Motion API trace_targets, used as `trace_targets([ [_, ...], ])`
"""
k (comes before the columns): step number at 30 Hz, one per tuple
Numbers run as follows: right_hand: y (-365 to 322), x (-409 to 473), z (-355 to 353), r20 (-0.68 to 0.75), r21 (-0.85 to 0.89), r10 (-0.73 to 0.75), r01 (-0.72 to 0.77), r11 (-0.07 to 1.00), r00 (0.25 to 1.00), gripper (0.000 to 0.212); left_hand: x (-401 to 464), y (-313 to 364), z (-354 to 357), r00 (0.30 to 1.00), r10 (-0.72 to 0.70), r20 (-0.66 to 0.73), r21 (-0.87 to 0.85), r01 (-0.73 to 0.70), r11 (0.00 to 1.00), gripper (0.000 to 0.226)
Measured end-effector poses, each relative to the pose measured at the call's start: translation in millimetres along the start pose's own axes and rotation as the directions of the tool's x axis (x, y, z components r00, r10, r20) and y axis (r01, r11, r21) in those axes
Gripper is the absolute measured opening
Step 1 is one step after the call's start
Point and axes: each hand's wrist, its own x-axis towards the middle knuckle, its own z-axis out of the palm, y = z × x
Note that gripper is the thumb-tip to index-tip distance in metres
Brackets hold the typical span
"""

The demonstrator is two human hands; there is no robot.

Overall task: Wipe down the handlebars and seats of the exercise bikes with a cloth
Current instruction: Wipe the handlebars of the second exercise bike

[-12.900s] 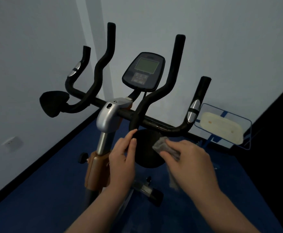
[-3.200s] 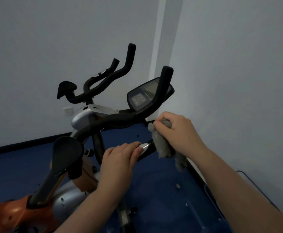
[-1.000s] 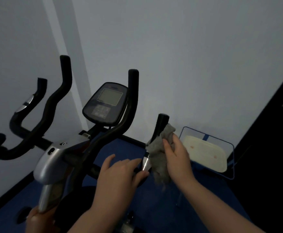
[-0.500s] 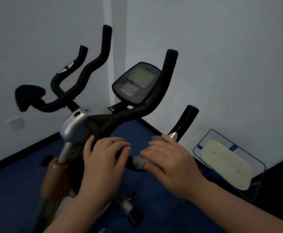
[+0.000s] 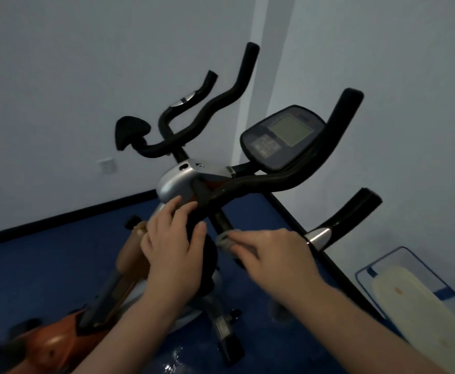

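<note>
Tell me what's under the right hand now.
A grey cloth pokes out from under the right hand, pressed onto the black handlebar tube. The rest of the cloth and the tube beneath are covered.

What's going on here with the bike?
A person is wiping an exercise bike's handlebars. The right hand presses a grey cloth against the bar near the centre, while the left hand rests on the bar beside it, steadying it. The console sits above, untouched. The seat isn't in view.
</note>
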Motion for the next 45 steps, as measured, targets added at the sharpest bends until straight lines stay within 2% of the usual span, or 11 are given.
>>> trace_targets([
  [2, 6.1, 1.5, -11.3, 0.130, 0.002, -0.043, 0.043, 0.999, 0.991, 0.029, -0.2, -3.6, -0.9, 0.999, -0.032, 0.009, 0.007, 0.032, 0.999, 0.041],
  [5, 4.8, 0.8, -21.1, 0.192, -0.001, -0.024, 0.025, 1.000, 0.981, 0.030, -0.8, -5.7, -0.4, 0.999, -0.040, -0.003, -0.019, 0.040, 0.999, 0.043],
  [8, -2.5, 20.2, -9.5, 0.140, 0.067, 0.091, -0.101, 0.993, 0.986, 0.027, -1.6, -6.9, 0.3, 1.000, -0.027, -0.008, -0.025, 0.027, 0.999, 0.043],
  [12, -17.8, 44.0, 13.5, 0.048, 0.012, 0.130, -0.131, 0.991, 0.990, 0.028, -0.9, -5.8, -2.1, 1.000, -0.002, -0.003, -0.017, 0.002, 1.000, 0.044],
  [18, -0.6, 28.5, -7.5, 0.216, 0.075, 0.219, -0.240, 0.968, 0.951, 0.025, 8.5, -20.5, -6.9, 0.975, 0.224, -0.010, 0.148, -0.220, 0.964, 0.045],
  [24, -10.5, 57.5, 13.9, 0.096, 0.193, 0.381, -0.393, 0.899, 0.919, 0.016, 11.5, -25.8, -4.3, 0.957, 0.277, -0.086, 0.021, -0.276, 0.961, 0.037],
  [31, -4.7, 28.0, -11.9, 0.244, -0.002, 0.331, -0.341, 0.940, 0.912, 0.016, 14.3, -29.8, -3.6, 0.924, 0.376, -0.064, 0.043, -0.374, 0.926, 0.031],
  [35, -19.4, 40.2, 6.8, 0.068, 0.159, 0.402, -0.408, 0.899, 0.913, 0.011, 16.6, -30.4, -5.3, 0.916, 0.395, -0.073, 0.009, -0.396, 0.918, 0.031],
  [37, -25.5, 41.9, 15.6, -0.006, 0.127, 0.384, -0.380, 0.916, 0.923, 0.010, 16.1, -30.4, -5.3, 0.909, 0.414, -0.053, 0.039, -0.412, 0.910, 0.031],
  [40, -24.2, 18.1, 6.6, 0.017, 0.007, 0.248, -0.249, 0.969, 0.969, 0.011, 17.6, -32.5, -6.4, 0.881, 0.473, -0.005, 0.114, -0.470, 0.875, 0.033],
  [45, -9.1, -10.6, -10.4, 0.010, -0.048, -0.022, 0.023, 0.999, 1.000, 0.023, 36.9, -30.4, -4.8, 0.750, 0.660, 0.046, 0.230, -0.651, 0.723, 0.031],
])
